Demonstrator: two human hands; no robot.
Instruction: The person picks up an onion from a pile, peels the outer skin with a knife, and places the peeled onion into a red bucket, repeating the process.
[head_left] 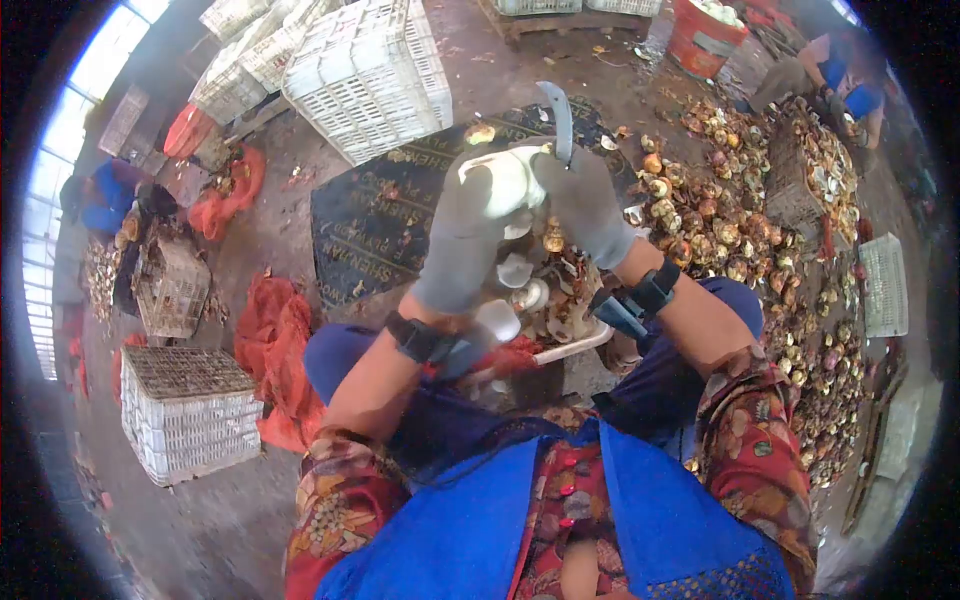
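My gloved left hand is wrapped round a pale, peeled onion held out in front of me. From my gloved right hand a small curved knife sticks up, its handle hidden in the closed fingers. The right fingers meet the onion's right side. Beneath both hands stands a white-rimmed container with onion skins and pale onion pieces in and about it. A small unpeeled onion shows between my wrists.
Unpeeled onions lie heaped at right. White crates stand at the back, another crate at left. Red mesh sacks lie beside my knee. A black printed sheet covers the floor ahead. Co-workers sit at either side.
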